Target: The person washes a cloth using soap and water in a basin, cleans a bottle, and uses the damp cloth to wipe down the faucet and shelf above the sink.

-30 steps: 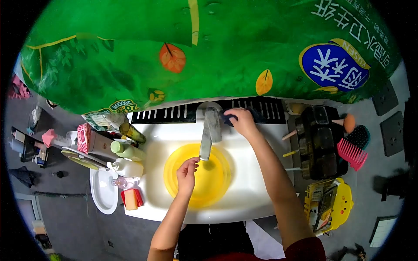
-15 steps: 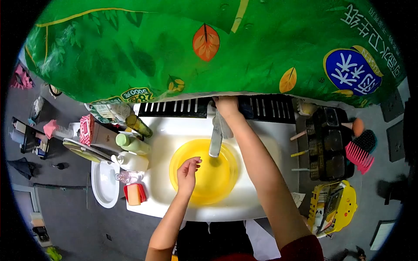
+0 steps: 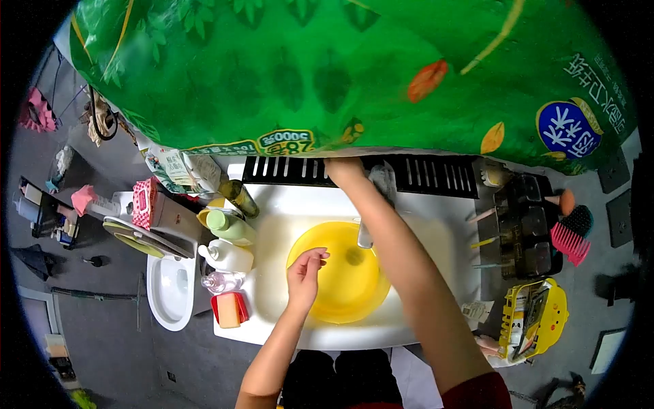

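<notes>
A yellow basin [image 3: 340, 303] sits in the white sink [image 3: 272, 235], and what looks like water lies in it. Over the basin's left side hovers my left hand [image 3: 306, 274], loosely curled, with nothing visible in it. My right arm stretches past the metal faucet [image 3: 366, 235], whose spout points down over the basin. Up at the back of the sink, my right hand [image 3: 345, 170] is beside the black slotted rack [image 3: 293, 170]. Its fingers are hidden under the edge of a large green package [image 3: 286, 82].
Left on the sink edge stand a green-capped bottle [image 3: 230, 226], a white pump bottle [image 3: 226, 256] and a soap bar [image 3: 229, 310] on a red dish. At right are a black organizer [image 3: 523, 225], a pink comb [image 3: 571, 244] and a yellow basket [image 3: 545, 320]. A toilet [image 3: 170, 293] stands left.
The view has shifted, so the sink and basin appear further right. My right hand has moved left along the black rack, to the faucet's left. My left hand stays over the basin.
</notes>
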The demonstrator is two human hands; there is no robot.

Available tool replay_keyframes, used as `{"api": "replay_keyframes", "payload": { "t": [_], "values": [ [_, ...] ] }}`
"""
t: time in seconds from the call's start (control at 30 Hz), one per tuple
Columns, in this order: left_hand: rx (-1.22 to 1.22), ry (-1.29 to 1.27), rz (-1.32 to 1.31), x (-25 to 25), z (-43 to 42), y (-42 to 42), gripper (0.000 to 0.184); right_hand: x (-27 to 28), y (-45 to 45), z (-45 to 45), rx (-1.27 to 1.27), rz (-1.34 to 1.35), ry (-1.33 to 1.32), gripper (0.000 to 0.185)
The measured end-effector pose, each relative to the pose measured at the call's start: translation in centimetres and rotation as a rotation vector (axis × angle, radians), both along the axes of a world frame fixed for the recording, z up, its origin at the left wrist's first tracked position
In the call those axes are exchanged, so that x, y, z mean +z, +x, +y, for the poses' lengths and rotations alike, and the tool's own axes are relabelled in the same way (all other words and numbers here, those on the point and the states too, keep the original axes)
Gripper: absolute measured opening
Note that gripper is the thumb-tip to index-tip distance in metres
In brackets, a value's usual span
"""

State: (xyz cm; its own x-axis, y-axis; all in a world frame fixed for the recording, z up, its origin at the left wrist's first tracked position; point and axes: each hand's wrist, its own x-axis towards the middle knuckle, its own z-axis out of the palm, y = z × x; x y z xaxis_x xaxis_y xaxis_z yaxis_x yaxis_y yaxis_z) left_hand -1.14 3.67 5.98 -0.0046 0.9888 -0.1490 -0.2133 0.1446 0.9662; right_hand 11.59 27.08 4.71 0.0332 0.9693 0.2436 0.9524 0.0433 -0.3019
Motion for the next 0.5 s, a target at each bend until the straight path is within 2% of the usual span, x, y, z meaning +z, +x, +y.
{"api": "replay_keyframes", "payload": {
  "t": [0.07,0.17,0.27,0.3,0.4,0.43,0.47,0.5],
  "values": [
    [-0.023,-0.011,-0.045,-0.1,-0.1,-0.1,0.021,0.7,2.7,-2.7,0.182,-0.301,-0.156,0.038],
    [-0.042,-0.008,-0.085,-0.6,-0.1,-0.8,0.02,-0.5,2.9,-4.5,0.04,-0.338,0.375,0.034],
    [-0.024,-0.033,-0.138,-2.0,-0.3,-1.9,0.021,-2.7,0.9,-1.4,0.059,-0.326,0.346,0.031],
    [-0.013,-0.021,-0.149,-2.4,-0.4,-2.2,0.022,-2.4,-0.2,-0.3,0.028,-0.302,0.518,0.031],
    [0.009,-0.019,-0.177,-3.2,-0.4,-2.8,0.023,-1.1,-2.6,-0.3,0.029,-0.151,0.312,0.032],
    [0.004,-0.014,-0.188,-3.6,-0.5,-2.9,0.023,-1.7,-3.8,0.4,0.103,0.022,0.338,0.034],
    [0.002,-0.004,-0.199,-4.0,-0.2,-3.0,0.023,-2.4,-4.6,0.6,0.206,-0.062,0.12,0.036],
    [0.046,-0.001,-0.203,-4.1,-0.1,-3.0,0.023,-3.0,-6.2,1.0,0.438,-0.048,0.418,0.039]
  ]
}}
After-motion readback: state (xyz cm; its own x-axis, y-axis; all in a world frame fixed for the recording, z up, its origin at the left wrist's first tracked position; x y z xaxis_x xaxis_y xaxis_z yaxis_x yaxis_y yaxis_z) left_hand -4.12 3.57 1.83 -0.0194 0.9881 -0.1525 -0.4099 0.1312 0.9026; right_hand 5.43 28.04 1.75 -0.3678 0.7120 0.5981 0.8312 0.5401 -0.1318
